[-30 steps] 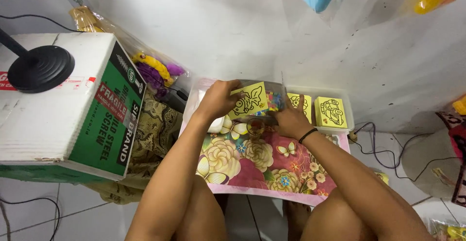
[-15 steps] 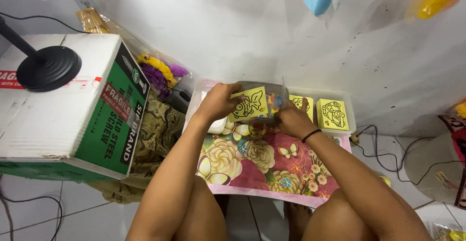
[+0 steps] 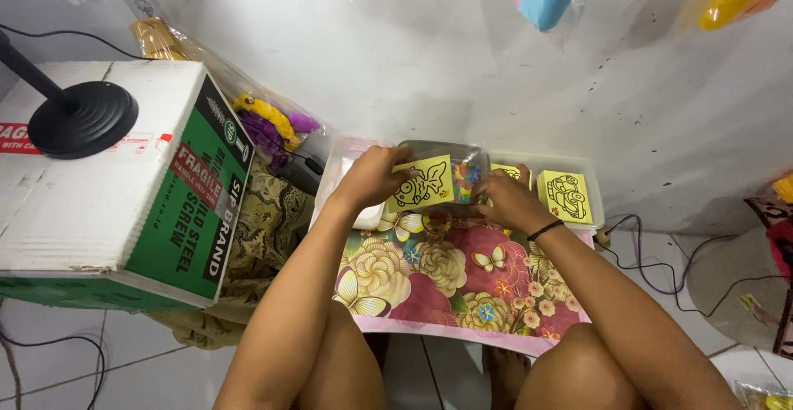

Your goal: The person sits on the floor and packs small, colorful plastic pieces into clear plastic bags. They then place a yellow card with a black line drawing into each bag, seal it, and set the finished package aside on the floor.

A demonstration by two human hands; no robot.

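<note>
Left hand: fingers clamped on the left end of a clear plastic jar, thumb side over a yellow picture card.
Right hand: fingers wrapped on the right end of the same jar; black band on the wrist.
Clear plastic jar: held on its side between both hands, just above the far edge of the table; small multicoloured pieces show through its wall.
Yellow picture card: square, black line drawing of a fish-like figure, pressed flat against the near face of the jar.
White tray: long, shallow, at the far edge of the table against the wall; holds more yellow cards with black line drawings, standing on the right side.
Small round cup: sits on the table just near of the jar; contents too small to tell.
Table: low, covered in a pink floral cloth with butterflies; the person's knees flank its near edge.
Cardboard box: large, white top and green side, to the left; a black round lamp base stands on top.
Plastic bag: between box and wall, yellow and purple items inside.
Room: white scuffed wall on the far side, bagged colourful items hanging along it; white tile floor, black cables at right.
</note>
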